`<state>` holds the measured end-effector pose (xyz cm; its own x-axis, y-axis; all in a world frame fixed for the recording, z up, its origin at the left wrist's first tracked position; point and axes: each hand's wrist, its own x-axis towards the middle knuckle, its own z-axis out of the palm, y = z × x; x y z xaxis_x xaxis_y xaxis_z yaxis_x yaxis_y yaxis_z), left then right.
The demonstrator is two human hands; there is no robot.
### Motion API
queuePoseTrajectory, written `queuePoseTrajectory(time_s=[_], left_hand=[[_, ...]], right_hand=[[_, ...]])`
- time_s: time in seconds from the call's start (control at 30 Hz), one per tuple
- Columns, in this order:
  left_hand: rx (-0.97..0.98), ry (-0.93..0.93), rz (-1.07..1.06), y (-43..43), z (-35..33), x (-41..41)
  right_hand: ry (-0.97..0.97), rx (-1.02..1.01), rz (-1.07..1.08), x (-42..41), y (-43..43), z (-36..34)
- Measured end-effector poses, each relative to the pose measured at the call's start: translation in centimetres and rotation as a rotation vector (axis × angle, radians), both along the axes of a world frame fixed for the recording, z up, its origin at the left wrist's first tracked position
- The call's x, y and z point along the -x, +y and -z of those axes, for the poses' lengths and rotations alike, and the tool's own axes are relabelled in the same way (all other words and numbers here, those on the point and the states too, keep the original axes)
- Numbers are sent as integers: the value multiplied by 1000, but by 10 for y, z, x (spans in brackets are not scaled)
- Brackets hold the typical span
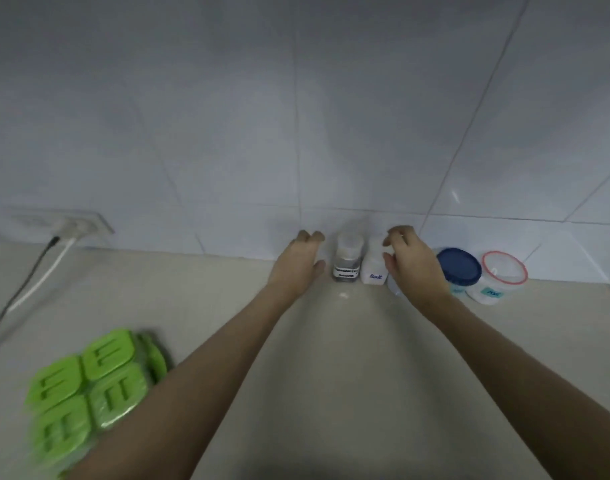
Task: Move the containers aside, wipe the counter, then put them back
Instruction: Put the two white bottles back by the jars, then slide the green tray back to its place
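Against the tiled wall stand a small clear jar with dark contents [347, 259] and a white jar labelled "Salt" [373, 263], side by side. My left hand [298, 263] hovers just left of the dark jar, fingers apart, holding nothing. My right hand [412, 259] is at the right side of the salt jar, fingers curled over it; whether it touches is unclear. Further right sit a tub with a blue lid [459, 268] and a tub with a red-rimmed clear lid [502, 277]. A green-lidded four-part container set [95, 386] lies at the front left.
The beige counter [331, 358] runs to the white tiled wall [296, 133]. A wall socket [67, 225] at the left has a plug in it, with black and white cables [26, 292] trailing down across the counter's left side.
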<state>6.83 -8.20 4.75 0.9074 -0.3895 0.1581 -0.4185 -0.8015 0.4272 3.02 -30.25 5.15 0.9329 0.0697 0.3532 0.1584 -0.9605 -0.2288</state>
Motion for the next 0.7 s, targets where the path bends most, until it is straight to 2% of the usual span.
queuePoseTrajectory(time_s=[0.13,0.33,0.4,0.47,0.53,0.6,0.67,0.7], left_hand=[[-19,-15,-76,60,3,52],[-189,-38,16,151,43,167],[-229,3,-7,183,63,206],[-219,30,-76,213,80,238],[-228,50,-160,246,92,268],[-173,113,-307,273,98,288],[-9,208,-585,300,105,305],[156,271,-758,312,104,311]], right_hand=[[45,-22,-151,41,42,22],[418,-243,-365,82,153,45],[537,-227,-457,92,187,50],[606,-122,-563,100,214,54],[645,-53,-658,110,249,61],[689,-146,-647,116,281,67],[746,-323,-577,119,317,73],[775,-427,-521,120,333,75]])
